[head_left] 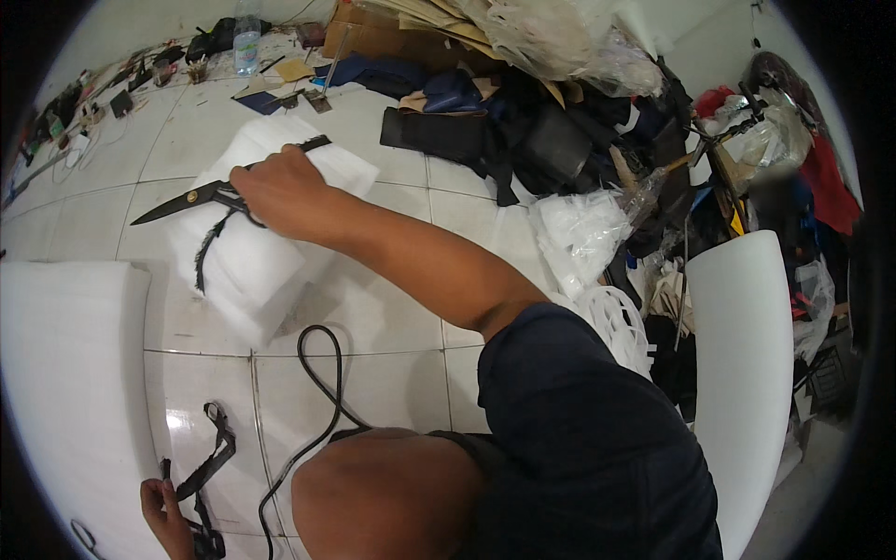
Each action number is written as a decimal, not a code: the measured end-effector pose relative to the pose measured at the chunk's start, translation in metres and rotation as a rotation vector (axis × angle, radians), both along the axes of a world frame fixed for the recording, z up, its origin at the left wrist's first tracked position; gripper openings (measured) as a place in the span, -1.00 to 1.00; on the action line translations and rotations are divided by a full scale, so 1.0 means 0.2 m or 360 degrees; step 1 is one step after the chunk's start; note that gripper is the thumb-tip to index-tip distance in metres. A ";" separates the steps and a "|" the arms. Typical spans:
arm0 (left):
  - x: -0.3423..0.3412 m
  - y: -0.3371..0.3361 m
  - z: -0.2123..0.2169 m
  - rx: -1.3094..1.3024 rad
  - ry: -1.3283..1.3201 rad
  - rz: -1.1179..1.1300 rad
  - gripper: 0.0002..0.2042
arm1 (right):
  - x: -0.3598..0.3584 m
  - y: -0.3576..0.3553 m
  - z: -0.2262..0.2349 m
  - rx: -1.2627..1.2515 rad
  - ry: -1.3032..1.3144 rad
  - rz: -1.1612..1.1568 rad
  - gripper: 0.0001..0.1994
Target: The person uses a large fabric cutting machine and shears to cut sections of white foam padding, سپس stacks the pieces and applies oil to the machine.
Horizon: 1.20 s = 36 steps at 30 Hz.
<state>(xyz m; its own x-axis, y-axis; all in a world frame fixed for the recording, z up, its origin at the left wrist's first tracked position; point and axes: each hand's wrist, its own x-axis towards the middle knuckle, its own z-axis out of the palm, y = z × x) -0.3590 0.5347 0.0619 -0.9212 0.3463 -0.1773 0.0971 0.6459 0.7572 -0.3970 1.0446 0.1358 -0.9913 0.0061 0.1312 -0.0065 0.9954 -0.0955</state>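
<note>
My right hand is closed round the handles of black scissors, whose blades point left. It is over a bundle of white foam sheets on the floor. A frayed black band lies across the bundle, and more black strip shows just past my knuckles. At the lower left, my left hand pinches a black fabric strip. The end of that strip sticks up above the fingers, and the rest loops on the tiles.
A large white foam block stands at the left. A white foam roll is at the right. A black cable curls over the tiles by my knee. Dark fabric, plastic bags and a bottle lie farther off.
</note>
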 end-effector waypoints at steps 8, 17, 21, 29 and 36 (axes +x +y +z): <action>0.06 -0.17 0.03 0.0080 -0.0023 0.0158 -0.79 | 0.38 0.38 0.22 -0.0193 0.0076 -0.0533 -0.55; 0.03 -0.26 -0.10 0.0122 -0.0057 0.0166 -0.81 | 1.28 0.88 0.45 0.0361 0.1081 -0.1232 -0.64; 0.08 -0.16 -0.11 0.0168 -0.0097 0.0100 -0.81 | 1.72 0.88 0.00 0.0281 0.0833 -0.1494 -0.69; 0.17 -0.13 0.01 0.0276 -0.0227 0.0070 -0.86 | 1.97 0.83 -0.84 -0.0204 0.0388 -0.1808 -0.54; 0.26 0.09 0.34 0.0188 -0.0259 0.0176 -0.81 | 1.54 0.23 -0.51 -0.0620 0.0525 -0.1041 -0.84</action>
